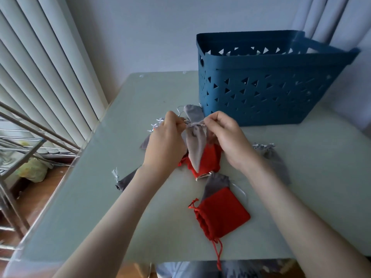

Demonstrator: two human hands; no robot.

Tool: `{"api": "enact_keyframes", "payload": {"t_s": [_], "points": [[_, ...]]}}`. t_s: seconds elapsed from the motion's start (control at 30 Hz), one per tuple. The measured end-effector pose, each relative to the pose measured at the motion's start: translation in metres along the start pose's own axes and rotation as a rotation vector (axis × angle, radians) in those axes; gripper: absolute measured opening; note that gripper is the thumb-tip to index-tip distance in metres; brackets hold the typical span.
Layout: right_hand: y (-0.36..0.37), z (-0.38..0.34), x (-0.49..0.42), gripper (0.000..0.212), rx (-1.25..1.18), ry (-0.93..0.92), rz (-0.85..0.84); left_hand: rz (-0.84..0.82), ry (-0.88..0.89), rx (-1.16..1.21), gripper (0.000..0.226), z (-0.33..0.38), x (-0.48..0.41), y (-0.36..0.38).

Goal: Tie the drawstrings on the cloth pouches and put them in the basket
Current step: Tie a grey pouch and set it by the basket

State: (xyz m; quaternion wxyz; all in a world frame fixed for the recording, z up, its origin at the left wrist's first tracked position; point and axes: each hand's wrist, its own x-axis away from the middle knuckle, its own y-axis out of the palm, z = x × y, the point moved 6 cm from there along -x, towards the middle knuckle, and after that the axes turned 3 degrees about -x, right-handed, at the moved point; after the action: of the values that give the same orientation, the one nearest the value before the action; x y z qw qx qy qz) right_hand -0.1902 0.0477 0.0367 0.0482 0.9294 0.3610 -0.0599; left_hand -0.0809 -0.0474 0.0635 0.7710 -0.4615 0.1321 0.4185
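L hand (164, 146) & R hand (227, 141) each pinch a drawstring (183, 123) at the neck of a grey pouch (195, 150), which hangs over a red pouch (212, 159) on the counter (120, 177), w/ the basket (261, 93) just behind & more pouches (279, 163) around.

Pale wall (140, 33), vertical blinds (40, 67), glass-topped table (120, 187), wooden floor (40, 201).

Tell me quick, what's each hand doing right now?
Left hand: closed, pinching the drawstring at the neck of the grey pouch.
Right hand: closed, pinching the same pouch's neck from the other side.
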Motion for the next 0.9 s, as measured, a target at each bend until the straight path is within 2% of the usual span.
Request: {"api": "enact_keyframes", "payload": {"t_s": [0.07,0.17,0.27,0.33,0.37,0.43,0.47,0.53,0.63,0.8,0.9], "points": [[0.001,-0.005,0.001,0.027,0.077,0.051,-0.112,-0.099,-0.086,-0.109,0.011,0.004,-0.006,-0.003],[0.0,-0.003,0.009,0.045,0.223,0.097,-0.208,-0.149,-0.096,-0.165,0.006,0.017,-0.007,-0.005],[-0.011,0.003,0.018,0.039,0.241,0.097,-0.148,-0.169,-0.089,-0.146,0.011,0.028,-0.005,0.004],[-0.024,0.005,0.022,0.03,0.225,0.075,-0.081,-0.244,-0.118,-0.063,0.02,0.03,-0.004,0.013],[-0.032,0.003,0.023,0.025,0.232,0.06,-0.042,-0.346,-0.131,0.02,0.033,0.032,0.0,0.021],[-0.051,0.004,0.024,0.02,0.269,0.056,0.043,-0.699,-0.063,0.106,0.083,0.039,0.015,0.043],[-0.062,0.004,0.026,0.02,0.291,0.068,0.078,-0.866,0.004,0.047,0.105,0.044,0.028,0.053],[-0.08,0.005,0.029,0.022,0.339,0.104,0.117,-1.05,0.117,-0.196,0.128,0.045,0.049,0.065],[-0.102,0.007,0.038,0.024,0.376,0.125,0.189,-1.048,0.233,-0.471,0.134,0.041,0.06,0.083],[-0.147,0.012,0.054,0.018,0.5,0.122,0.447,-0.865,0.151,-0.662,0.112,0.025,0.048,0.093],[-0.155,0.029,0.056,0.023,0.693,0.173,0.388,-0.809,0.18,-0.709,0.103,0.031,0.045,0.094]]}}
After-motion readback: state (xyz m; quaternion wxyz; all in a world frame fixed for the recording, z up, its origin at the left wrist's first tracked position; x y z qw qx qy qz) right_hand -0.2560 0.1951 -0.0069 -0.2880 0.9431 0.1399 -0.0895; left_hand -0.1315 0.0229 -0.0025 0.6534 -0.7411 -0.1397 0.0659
